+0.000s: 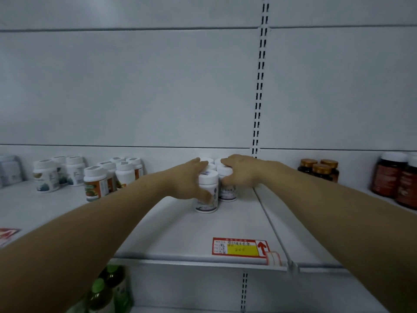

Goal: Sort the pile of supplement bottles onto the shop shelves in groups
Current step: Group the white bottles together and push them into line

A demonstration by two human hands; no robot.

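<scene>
A slotted upright (259, 86) runs down the pale grey back panels (135, 86), which are split by thin horizontal seams to its left and right. At the foot of the upright a white shelf (203, 233) juts forward, its two boards meeting in a ridge just right of the upright, and a red and yellow price label (239, 246) lies at its front edge, below the upright. The light is dim, cool and even.
</scene>
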